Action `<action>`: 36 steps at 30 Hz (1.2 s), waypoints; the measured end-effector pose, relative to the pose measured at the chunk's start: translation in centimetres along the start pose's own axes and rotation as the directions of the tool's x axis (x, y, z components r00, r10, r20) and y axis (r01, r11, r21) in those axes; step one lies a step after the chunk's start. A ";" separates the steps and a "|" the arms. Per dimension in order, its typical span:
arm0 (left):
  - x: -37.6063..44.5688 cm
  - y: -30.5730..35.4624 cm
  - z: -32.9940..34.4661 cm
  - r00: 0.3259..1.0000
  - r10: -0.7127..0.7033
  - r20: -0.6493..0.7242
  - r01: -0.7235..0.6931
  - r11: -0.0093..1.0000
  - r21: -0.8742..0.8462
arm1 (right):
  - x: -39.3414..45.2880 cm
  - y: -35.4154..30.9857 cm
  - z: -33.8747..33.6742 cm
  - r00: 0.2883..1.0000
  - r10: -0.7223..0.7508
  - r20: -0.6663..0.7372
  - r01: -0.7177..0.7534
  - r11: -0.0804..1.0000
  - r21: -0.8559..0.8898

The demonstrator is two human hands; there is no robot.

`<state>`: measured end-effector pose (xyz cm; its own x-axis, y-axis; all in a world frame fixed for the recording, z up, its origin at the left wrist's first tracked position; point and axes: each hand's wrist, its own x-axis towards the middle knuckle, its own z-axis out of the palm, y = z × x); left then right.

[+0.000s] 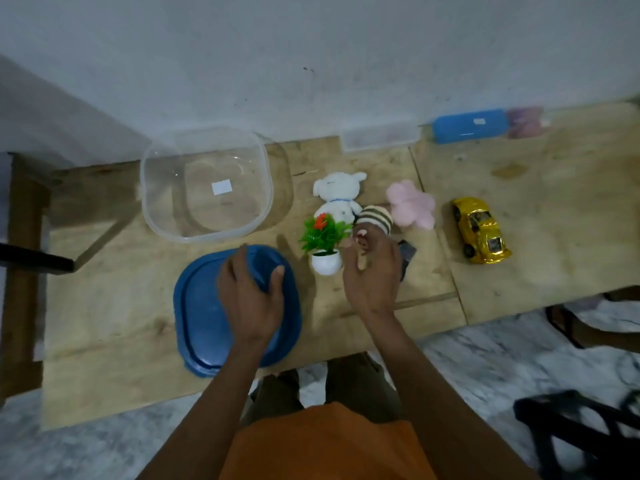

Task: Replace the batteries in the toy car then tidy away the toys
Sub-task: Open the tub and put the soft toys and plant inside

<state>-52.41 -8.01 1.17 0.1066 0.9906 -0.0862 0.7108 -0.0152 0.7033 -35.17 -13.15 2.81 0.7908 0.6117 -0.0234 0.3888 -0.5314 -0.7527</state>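
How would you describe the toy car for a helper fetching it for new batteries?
On the pale wooden table, look right of the clear plastic tub and past the cluster of soft toys. The shiny gold toy car stands alone, right of the pink fluffy plush. It is the only metallic, wheeled thing there.

A blue case point(470, 126) lies against the wall beside a clear flat box point(380, 137) on the wooden table point(554, 188).

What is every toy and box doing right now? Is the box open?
clear box: open, empty, upright.
blue lid: off the box, on the table, left hand gripping its edge.
yellow toy car: on its wheels, untouched.
white plush: lying flat.
pink plush: lying flat.
striped doll: right hand reaching it; grip unclear.
little plant pot: upright.
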 end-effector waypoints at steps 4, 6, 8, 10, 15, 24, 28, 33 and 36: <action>4.2 6.9 4.0 0.996 0.067 0.050 -0.064 0.995 -0.072 | 7.5 1.2 -1.1 0.973 0.187 -0.134 -0.195 0.980 -0.049; 6.2 9.5 6.1 0.993 0.069 0.095 -0.064 0.996 -0.064 | 9.5 1.6 -0.3 0.962 0.266 -0.056 -0.270 0.957 -0.105; 8.1 11.4 8.1 0.985 0.092 0.143 -0.086 0.995 -0.047 | 10.8 1.5 1.0 0.952 0.307 -0.006 -0.304 0.939 -0.160; 9.6 12.8 9.9 0.980 0.069 0.189 -0.062 0.997 -0.040 | 11.6 1.5 2.2 0.928 0.373 -0.005 -0.367 0.908 -0.202; 11.7 14.6 13.8 0.951 -0.112 0.289 0.104 0.994 0.044 | 12.9 1.9 3.1 0.934 0.354 0.049 -0.333 0.913 -0.236; 12.6 14.3 16.4 0.916 -0.271 0.295 0.231 0.959 0.165 | 15.4 3.8 2.7 0.947 0.290 0.135 -0.257 0.942 -0.218; 12.9 13.8 16.8 0.919 -0.291 0.267 0.243 0.949 0.200 | 15.2 3.1 2.5 0.927 0.235 0.291 -0.205 0.970 -0.128; 13.1 13.6 16.9 0.923 -0.283 0.261 0.233 0.950 0.207 | 15.9 3.1 3.6 0.928 0.312 0.203 -0.302 0.950 -0.081; 13.1 13.8 16.8 0.923 -0.272 0.272 0.231 0.958 0.173 | 15.9 3.8 3.4 0.925 0.274 0.263 -0.265 0.962 -0.069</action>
<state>-29.51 2.48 -2.15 0.0948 0.8813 -0.4629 0.8254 0.1904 0.5314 -22.71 -3.40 -2.63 0.7140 0.5745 -0.4003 0.1975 -0.7137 -0.6720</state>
